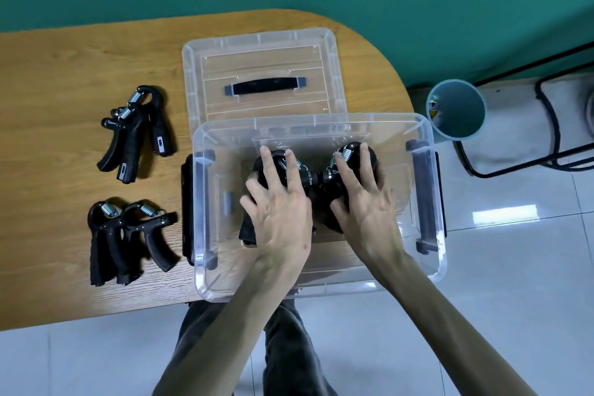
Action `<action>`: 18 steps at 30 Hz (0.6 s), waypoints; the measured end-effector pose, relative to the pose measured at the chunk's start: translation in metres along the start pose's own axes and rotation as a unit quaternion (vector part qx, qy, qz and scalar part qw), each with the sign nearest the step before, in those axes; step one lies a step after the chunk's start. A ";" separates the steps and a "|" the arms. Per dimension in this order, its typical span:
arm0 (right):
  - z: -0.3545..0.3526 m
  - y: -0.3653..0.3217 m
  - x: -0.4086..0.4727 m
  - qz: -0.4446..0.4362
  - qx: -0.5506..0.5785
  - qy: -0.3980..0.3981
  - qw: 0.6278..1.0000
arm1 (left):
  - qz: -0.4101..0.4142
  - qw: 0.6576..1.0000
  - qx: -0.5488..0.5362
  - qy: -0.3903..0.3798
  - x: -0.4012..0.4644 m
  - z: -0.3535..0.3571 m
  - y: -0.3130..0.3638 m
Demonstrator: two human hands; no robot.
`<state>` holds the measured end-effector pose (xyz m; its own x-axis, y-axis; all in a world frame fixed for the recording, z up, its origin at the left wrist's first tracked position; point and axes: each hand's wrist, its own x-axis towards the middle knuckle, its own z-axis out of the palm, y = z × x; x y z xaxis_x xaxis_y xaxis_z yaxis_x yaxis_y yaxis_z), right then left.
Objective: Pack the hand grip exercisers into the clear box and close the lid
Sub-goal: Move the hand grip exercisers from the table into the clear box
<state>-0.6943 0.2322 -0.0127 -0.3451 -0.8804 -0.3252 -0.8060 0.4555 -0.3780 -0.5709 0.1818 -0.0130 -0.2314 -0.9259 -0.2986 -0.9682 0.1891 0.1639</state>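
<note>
The clear box [209, 228] stands open at the table's near right edge. Both my hands are inside it. My left hand [279, 206] lies over a black hand grip exerciser [261, 167], fingers draped around it. My right hand [363, 199] covers a second exerciser [373, 159] in the same way. The two exercisers meet at their knobs in the middle of the box. The clear lid [257, 51] with a black handle lies flat behind the box. One pair of exercisers [135, 135] lies on the table to the left, and another pair [128, 235] lies nearer me.
The wooden table [64, 74] has a rounded right end, and the box overhangs its near edge. A teal cup-shaped bin [456, 112] stands on the floor to the right, beside a black metal frame [553, 125]. My legs show below the table.
</note>
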 end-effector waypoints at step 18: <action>-0.030 -0.109 0.007 -0.121 -0.035 0.174 0.977 | 0.058 0.976 -0.148 0.152 0.002 -0.077 -0.068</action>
<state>-0.6232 0.1724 0.0519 -0.2728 -0.9582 0.0860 -0.9111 0.2286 -0.3431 -0.4980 0.1415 0.0475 -0.2550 -0.9667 0.0222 -0.8571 0.2366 0.4576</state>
